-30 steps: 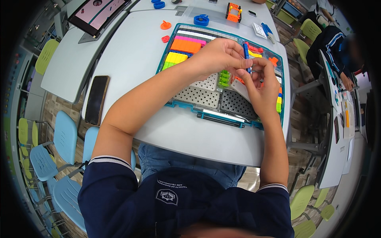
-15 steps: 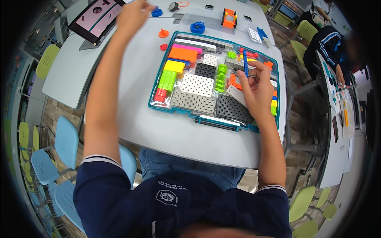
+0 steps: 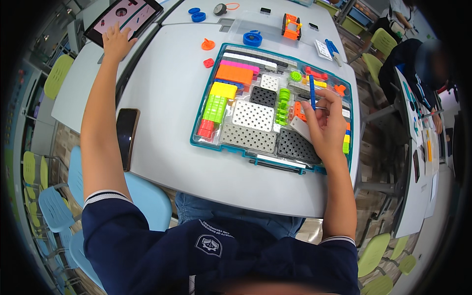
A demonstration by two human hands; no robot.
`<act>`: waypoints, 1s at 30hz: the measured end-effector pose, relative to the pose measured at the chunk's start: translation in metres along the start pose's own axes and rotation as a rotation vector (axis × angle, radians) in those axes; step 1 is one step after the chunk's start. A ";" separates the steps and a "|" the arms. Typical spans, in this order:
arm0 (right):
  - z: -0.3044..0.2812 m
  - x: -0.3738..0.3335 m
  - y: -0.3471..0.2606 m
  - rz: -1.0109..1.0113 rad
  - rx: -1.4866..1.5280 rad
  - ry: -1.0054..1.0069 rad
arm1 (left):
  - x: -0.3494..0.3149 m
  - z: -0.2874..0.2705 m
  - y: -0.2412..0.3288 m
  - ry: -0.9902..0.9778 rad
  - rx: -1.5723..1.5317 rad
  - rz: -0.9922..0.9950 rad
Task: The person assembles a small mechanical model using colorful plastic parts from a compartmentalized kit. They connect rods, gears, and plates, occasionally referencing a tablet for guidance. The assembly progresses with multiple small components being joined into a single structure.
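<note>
The right hand (image 3: 325,122) pinches a slim blue plastic beam (image 3: 311,91) between thumb and fingers, over the right part of a teal-rimmed plastic case (image 3: 231,149) of bright building parts on the pale grey worktop (image 3: 162,98). A flat pale grey plate (image 3: 301,128) shows just beside that thumb; whether it is gripped too, I cannot tell. Far left, the left hand (image 3: 117,45) is empty, fingers spread at a black-framed screen (image 3: 129,17); contact is unclear. With attention split, a loosened pinch could drop the beam among the parts, spread fingers could brush the screen unintentionally, and a careless left forearm could knock the dark phone (image 3: 127,140) off the worktop's left edge.
</note>
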State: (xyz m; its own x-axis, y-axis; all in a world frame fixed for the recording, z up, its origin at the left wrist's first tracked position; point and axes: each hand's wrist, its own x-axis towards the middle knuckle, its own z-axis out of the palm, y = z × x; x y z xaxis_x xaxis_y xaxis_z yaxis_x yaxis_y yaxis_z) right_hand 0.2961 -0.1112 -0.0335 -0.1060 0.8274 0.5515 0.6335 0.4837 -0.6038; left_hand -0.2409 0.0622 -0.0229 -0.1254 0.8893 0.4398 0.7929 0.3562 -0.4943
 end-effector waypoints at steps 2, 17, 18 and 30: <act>-0.001 -0.001 0.001 -0.020 -0.006 0.007 | 0.000 0.003 -0.004 -0.069 0.065 -0.005; -0.001 0.000 0.001 -0.012 -0.009 -0.013 | -0.001 0.022 -0.020 -0.194 0.227 -0.086; 0.000 0.001 0.001 -0.019 -0.007 -0.012 | 0.003 0.021 -0.023 -0.201 0.231 -0.096; -0.001 0.000 0.004 -0.019 0.038 -0.030 | 0.018 -0.003 -0.002 0.060 0.079 -0.018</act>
State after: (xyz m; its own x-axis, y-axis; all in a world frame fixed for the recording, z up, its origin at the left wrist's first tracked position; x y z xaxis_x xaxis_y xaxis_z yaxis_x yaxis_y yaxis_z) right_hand 0.2992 -0.1100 -0.0352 -0.1411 0.8256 0.5463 0.6019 0.5096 -0.6148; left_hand -0.2428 0.0772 -0.0117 -0.1010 0.8647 0.4920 0.7414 0.3952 -0.5424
